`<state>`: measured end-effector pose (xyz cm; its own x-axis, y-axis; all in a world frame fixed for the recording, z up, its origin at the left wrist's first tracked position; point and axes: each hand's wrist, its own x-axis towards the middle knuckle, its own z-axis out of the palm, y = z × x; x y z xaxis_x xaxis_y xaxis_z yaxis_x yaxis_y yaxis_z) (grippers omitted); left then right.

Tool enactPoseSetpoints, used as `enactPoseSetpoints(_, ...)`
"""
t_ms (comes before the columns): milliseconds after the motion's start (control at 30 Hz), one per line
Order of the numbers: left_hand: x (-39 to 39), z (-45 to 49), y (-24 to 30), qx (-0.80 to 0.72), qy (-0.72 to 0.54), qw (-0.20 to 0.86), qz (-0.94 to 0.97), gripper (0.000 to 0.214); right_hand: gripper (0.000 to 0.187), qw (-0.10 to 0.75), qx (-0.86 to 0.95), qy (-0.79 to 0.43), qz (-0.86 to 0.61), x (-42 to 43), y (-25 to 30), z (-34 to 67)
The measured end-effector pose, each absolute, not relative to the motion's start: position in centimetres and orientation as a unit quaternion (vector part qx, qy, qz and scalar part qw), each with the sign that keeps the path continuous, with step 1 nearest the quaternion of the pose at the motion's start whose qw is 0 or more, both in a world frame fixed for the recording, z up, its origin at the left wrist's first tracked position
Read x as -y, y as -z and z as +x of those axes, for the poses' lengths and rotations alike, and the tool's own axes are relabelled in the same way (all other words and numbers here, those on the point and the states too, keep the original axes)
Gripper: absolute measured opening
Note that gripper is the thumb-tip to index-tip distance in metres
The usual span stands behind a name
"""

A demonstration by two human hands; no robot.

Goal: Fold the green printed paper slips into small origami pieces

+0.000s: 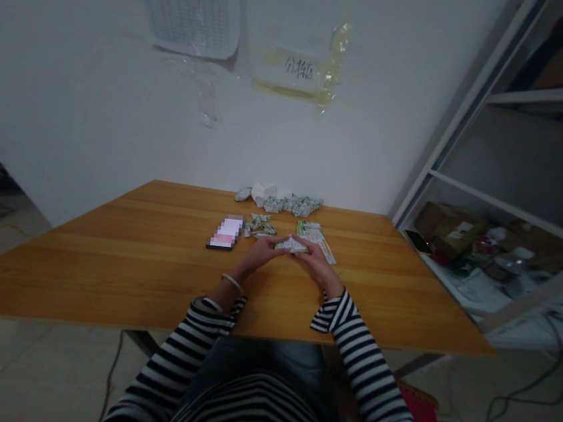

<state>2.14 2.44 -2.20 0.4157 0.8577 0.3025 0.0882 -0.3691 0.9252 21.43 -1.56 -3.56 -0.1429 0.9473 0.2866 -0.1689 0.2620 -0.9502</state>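
Note:
Between my two hands, above the wooden table [163,279], is a small white-and-green printed packet [292,244]. My left hand [262,252] pinches its left end, and my right hand [315,260] grips its right end. Just beyond my right hand lie flat printed sheets [322,241] with green edges. Several small green-and-white packets [260,226] are heaped past my left hand. A phone [226,232] with a lit, blurred screen rests to the left of them.
A row of crumpled printed wrappers [292,204] lies along the wall at the table's back. To the right, a white shelf [512,222] holds boxes, a bottle and a dark phone [418,242]. Cables [503,402] run over the floor beside a red seat [420,420].

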Motion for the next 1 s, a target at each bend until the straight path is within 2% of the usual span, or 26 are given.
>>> enactPoseSetpoints(267,-2.4,2.4,2.2,-0.324,-0.427,0.453,0.712,0.062,0.052,0.577,0.57,-0.448,-0.377,1.5,3.5,21.0)
enactPoseSetpoints(633,-2.2,2.8,2.3,-0.307,-0.43,0.485,0.697,0.048,0.029,0.607,0.563,-0.361,-0.429,0.4,3.9,21.2)
enactPoseSetpoints(833,-2.3,2.5,2.5,-0.316,-0.443,0.498,0.676,0.052,0.03,0.601,0.565,-0.366,-0.431,0.2,3.8,21.5)
enactPoseSetpoints(1000,-2.4,2.2,2.4,-0.321,-0.445,0.491,0.677,0.047,0.034,0.579,0.586,-0.387,-0.415,0.6,3.2,22.1)
